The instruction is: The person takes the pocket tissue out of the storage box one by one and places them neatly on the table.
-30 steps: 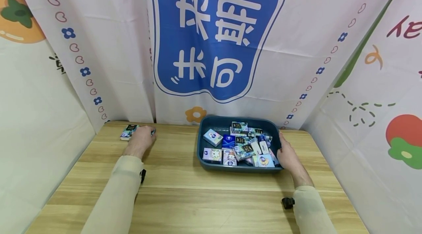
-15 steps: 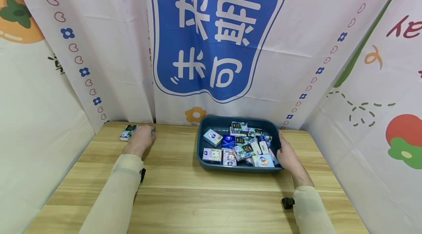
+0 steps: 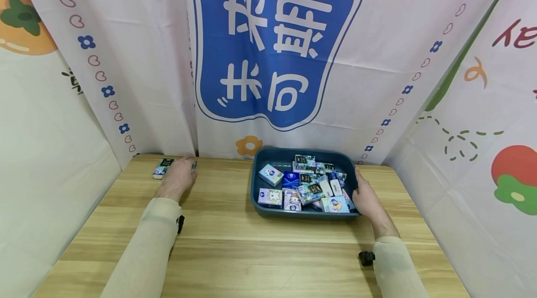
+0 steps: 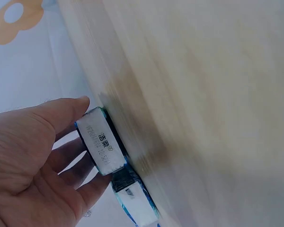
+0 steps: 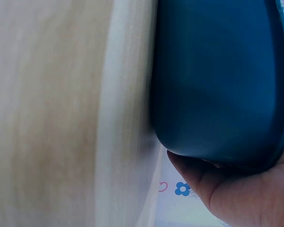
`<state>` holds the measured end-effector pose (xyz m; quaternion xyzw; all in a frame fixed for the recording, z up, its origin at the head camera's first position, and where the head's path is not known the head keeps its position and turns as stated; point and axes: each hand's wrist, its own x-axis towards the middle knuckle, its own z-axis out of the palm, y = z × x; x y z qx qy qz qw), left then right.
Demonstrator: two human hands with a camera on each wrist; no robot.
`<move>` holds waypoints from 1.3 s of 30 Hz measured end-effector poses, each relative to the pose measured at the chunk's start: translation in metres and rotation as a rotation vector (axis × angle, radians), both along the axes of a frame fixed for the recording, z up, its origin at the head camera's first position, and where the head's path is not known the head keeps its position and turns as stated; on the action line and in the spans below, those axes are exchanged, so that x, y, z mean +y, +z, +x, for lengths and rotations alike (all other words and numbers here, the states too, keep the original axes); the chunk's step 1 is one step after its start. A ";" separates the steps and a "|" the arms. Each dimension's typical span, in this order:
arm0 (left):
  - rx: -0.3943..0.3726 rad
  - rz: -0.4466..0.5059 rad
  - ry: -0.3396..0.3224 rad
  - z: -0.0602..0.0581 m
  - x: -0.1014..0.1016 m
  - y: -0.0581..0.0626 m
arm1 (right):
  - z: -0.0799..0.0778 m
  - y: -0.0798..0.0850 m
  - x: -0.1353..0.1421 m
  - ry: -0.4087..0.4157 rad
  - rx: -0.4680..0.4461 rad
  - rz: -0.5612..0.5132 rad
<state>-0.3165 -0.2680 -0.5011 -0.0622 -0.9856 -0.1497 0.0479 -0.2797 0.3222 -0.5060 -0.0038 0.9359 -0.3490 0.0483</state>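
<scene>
At the table's far left, my left hand (image 3: 178, 177) pinches a small pocket tissue pack (image 4: 102, 144) between thumb and fingers. Its white side with printed characters faces the left wrist camera. A second tissue pack (image 4: 138, 203), with blue-green edges, lies on the table right beside it, and the head view shows this pack (image 3: 162, 168) left of the hand. My right hand (image 3: 367, 197) grips the right end of a dark blue plastic bin (image 3: 262, 211), with fingers at its outer wall in the right wrist view. Several tissue packs (image 3: 311, 193) lie jumbled inside the bin.
The wooden table (image 3: 235, 260) carries the bin at its back, right of the middle. A white printed curtain (image 3: 218, 142) hangs along the back edge, with more printed cloth (image 3: 54, 158) at both sides.
My left hand has shifted very slightly to the left, close to the tissue pack on the table. The right hand and the bin have stayed still.
</scene>
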 end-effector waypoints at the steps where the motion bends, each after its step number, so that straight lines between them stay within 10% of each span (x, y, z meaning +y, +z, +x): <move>1: 0.005 0.004 -0.003 0.000 -0.001 0.000 | 0.000 0.000 0.000 0.001 0.002 0.002; 15: 0.007 0.053 0.003 0.004 0.010 0.003 | -0.003 -0.003 0.001 0.003 0.004 -0.010; 39: 0.086 0.107 -0.082 0.023 0.111 0.033 | 0.000 0.000 -0.001 -0.006 0.004 -0.011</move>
